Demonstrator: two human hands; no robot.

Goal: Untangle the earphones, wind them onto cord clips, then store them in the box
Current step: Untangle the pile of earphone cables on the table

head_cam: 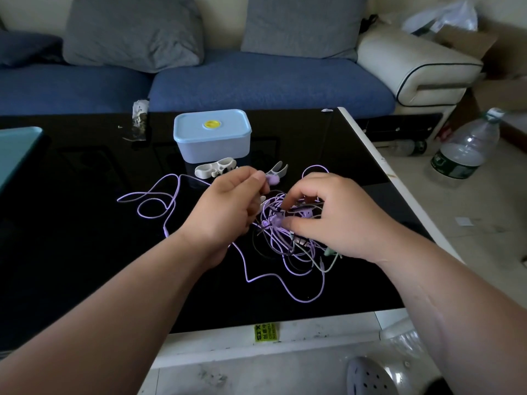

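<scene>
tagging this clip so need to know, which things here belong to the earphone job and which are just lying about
Job: tangled earphones, gripped by left hand and right hand; cord clips; blue box, lid on.
Lying about: water bottle, cardboard box, grey cushions, teal object at left edge.

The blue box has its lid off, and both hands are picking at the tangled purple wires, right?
Not quite. The head view shows the blue box with its lid on. The rest is right: the left hand and the right hand both pinch at the tangled earphones.
</scene>
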